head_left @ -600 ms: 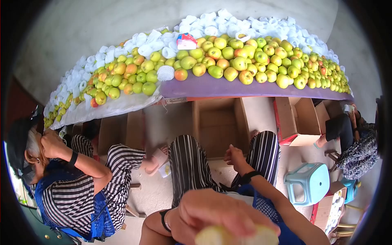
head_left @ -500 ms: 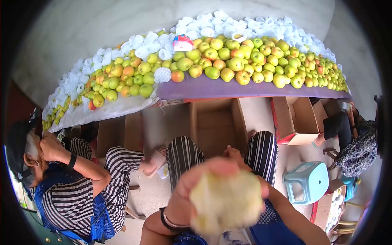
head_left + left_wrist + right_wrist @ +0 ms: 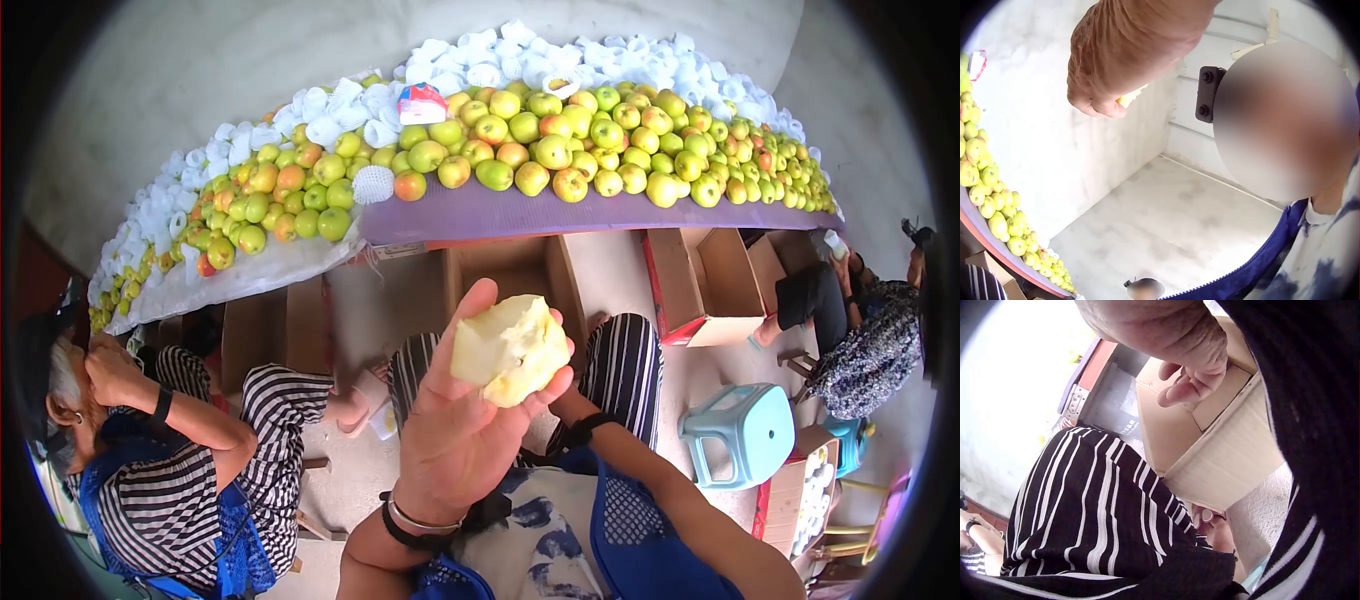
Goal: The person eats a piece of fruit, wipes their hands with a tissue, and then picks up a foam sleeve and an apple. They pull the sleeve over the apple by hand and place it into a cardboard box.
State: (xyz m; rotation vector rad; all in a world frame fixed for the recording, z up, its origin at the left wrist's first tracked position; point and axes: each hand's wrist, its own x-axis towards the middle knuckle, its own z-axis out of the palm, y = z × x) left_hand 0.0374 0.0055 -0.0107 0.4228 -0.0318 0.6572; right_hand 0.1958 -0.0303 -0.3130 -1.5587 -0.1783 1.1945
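Note:
In the head view my left hand (image 3: 450, 430) is raised in front of my lap, palm toward me. Its thumb and fingers grip a peeled, bitten apple (image 3: 512, 350) with pale, ragged flesh. Only a sliver of that apple shows past the fingers in the left wrist view. My right hand (image 3: 1175, 347) hangs over a cardboard box with its fingers loosely bent and nothing in them. From the head view, the left hand and apple cover most of it.
Apples (image 3: 555, 150) and white foam nets (image 3: 480, 60) are heaped on a purple-covered table (image 3: 600, 218). Beneath it stand open cardboard boxes (image 3: 735, 270). A blue stool (image 3: 750, 430) is at the right. One person (image 3: 150, 470) sits at my left, another (image 3: 868, 345) at the far right.
My left hand has moved away from the camera with the apple, down and forward, turning its palm and the bitten side into view. The head view has shifted slightly.

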